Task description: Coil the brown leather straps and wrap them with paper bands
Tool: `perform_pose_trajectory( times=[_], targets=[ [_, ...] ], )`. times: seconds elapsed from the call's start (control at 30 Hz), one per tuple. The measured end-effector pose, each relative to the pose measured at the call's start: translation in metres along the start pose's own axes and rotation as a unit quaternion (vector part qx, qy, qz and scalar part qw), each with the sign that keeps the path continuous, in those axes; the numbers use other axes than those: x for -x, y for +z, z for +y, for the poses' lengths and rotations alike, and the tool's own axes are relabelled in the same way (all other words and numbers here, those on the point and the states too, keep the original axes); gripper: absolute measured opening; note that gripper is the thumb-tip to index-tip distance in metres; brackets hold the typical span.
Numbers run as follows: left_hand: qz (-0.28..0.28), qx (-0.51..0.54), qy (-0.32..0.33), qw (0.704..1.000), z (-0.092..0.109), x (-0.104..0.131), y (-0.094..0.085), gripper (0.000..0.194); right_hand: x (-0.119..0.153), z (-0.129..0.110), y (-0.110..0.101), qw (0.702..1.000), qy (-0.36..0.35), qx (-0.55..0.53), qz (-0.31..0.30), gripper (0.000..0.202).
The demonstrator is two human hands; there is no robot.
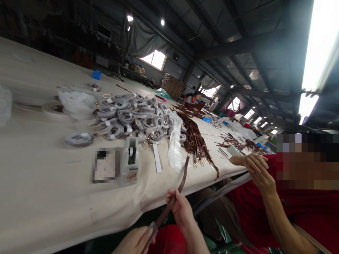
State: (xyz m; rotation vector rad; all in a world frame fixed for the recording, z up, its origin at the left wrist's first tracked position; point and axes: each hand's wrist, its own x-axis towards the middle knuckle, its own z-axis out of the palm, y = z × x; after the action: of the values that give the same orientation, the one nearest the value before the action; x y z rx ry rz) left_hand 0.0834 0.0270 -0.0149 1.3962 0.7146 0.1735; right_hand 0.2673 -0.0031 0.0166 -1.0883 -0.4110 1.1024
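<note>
A brown leather strap (pixel 183 176) runs from my hands up to the table edge, its metal-fitted far end near the heap. My right hand (pixel 181 206) pinches the strap partway along. Lower down, my left hand (pixel 137 240) grips its near end, where a greyish, translucent piece shows, perhaps plastic wrapping. Ahead lies a heap of bare brown straps (pixel 192 132) with gold-coloured clasps. Left of it is a pile of coiled straps in clear plastic (pixel 140 116). White plastic sleeves (pixel 175 148) lie between these piles.
A tape dispenser (pixel 130 160) and a pixelated flat object (pixel 106 165) sit on the cloth-covered table (pixel 66 197). Nearby are a white strip (pixel 157 158) and a single wrapped coil (pixel 79 139). Close on the right, a co-worker in red raises a hand (pixel 255 169). Another person sits farther back.
</note>
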Motion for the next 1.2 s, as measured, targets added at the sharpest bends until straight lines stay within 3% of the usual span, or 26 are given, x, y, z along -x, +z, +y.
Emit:
perform_pose_trajectory(
  times=[0.07,0.2,0.27,0.4,0.63,0.8,0.93,1.1,1.13,1.2],
  targets=[
    [0.013,0.017,-0.009,1.0,0.003,0.001,0.003,0.085,0.006,0.004,0.003,0.999,0.018,0.03,-0.041,0.043],
    [0.034,0.013,0.009,0.999,0.004,0.0,0.002,0.089,0.021,0.026,0.005,0.972,0.136,0.094,-0.167,0.045],
    [0.018,0.009,0.003,1.0,0.002,0.0,0.001,0.087,0.017,0.029,-0.001,0.979,0.136,0.075,-0.132,0.048],
    [-0.008,0.006,0.006,1.0,-0.002,0.002,0.001,0.083,0.001,0.017,-0.012,0.997,0.053,0.038,-0.035,0.043],
    [-0.006,0.009,0.025,1.0,-0.004,0.002,0.002,0.079,0.021,0.021,-0.003,0.979,0.119,0.103,-0.131,0.046],
    [-0.025,-0.015,0.032,0.999,0.001,0.007,0.005,0.079,0.005,0.006,-0.013,0.993,0.017,0.109,-0.034,0.045],
    [-0.03,-0.014,0.071,0.997,0.034,0.006,-0.001,0.071,0.006,-0.027,-0.006,0.985,-0.045,0.159,-0.038,0.038],
    [-0.02,-0.036,0.153,0.987,0.097,0.001,-0.011,0.063,0.022,-0.065,0.027,0.941,-0.083,0.268,-0.19,0.035],
    [-0.022,-0.037,0.164,0.986,0.106,0.001,-0.011,0.062,0.02,-0.07,0.031,0.948,-0.084,0.249,-0.18,0.038],
    [-0.042,-0.039,0.172,0.983,0.116,0.0,-0.007,0.061,0.009,-0.079,0.035,0.973,-0.094,0.185,-0.104,0.044]
  ],
)
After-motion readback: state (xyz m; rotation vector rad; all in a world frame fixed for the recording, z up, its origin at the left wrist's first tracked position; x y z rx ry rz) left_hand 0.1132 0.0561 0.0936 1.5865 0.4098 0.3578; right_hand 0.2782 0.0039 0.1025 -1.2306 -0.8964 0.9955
